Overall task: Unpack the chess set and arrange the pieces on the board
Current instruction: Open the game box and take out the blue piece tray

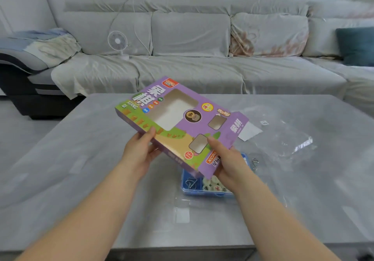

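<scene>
Your one camera rides on your head, facing forward and down. It sits close over the table (60, 159), with the sofa (190, 68) far beyond.

The flat purple cardboard box (182, 123) has a smooth printed face with a faint sheen. The grey stone-look surface (81, 159) is polished and reflects light softly. The crumpled clear plastic film (293, 139) glints along its creases. The blue plastic tray (202, 194) looks glossy, and the pale round pieces (211, 182) in it look smooth. The long grey sofa (190, 34) is covered in matt, wrinkled cloth.
</scene>
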Demonstrator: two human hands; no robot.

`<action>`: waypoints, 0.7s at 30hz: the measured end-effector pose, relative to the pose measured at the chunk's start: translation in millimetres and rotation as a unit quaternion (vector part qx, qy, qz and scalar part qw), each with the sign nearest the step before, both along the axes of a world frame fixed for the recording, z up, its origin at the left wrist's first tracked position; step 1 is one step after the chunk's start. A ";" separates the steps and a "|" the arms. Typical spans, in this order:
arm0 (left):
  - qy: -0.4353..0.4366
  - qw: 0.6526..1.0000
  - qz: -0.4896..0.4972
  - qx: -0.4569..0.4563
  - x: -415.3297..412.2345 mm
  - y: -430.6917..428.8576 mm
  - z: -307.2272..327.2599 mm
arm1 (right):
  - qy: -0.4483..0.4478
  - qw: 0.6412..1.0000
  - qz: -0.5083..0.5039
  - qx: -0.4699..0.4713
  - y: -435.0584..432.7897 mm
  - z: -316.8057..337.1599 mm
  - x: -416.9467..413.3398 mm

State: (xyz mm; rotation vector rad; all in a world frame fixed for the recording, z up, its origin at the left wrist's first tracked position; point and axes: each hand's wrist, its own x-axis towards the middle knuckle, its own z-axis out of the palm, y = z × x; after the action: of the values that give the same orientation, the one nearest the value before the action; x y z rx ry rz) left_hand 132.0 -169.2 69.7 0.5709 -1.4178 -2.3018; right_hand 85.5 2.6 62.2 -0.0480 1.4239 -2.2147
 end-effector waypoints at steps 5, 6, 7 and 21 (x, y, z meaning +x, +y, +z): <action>-0.065 0.981 -0.064 -0.168 -32.0 53.1 0.0 | -0.032 0.986 -0.162 0.005 42.4 8.0 -28.5; -0.082 0.967 -0.071 -0.229 -37.0 60.1 -3.7 | -0.021 0.982 -0.186 -0.002 53.5 10.0 -34.8; -0.100 0.950 -0.081 -0.284 -39.8 65.3 -10.2 | -0.011 0.977 -0.214 -0.011 65.0 11.2 -41.3; -0.198 0.627 -0.172 -0.733 -13.6 71.6 -85.6 | -0.050 0.891 -0.450 0.020 157.4 -35.6 -97.7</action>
State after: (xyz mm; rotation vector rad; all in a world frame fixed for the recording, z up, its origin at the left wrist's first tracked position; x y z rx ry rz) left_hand 118.4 -97.6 -15.8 0.1989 -3.0527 -0.4195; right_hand -12.2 159.9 26.6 0.9017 1.6257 -2.8159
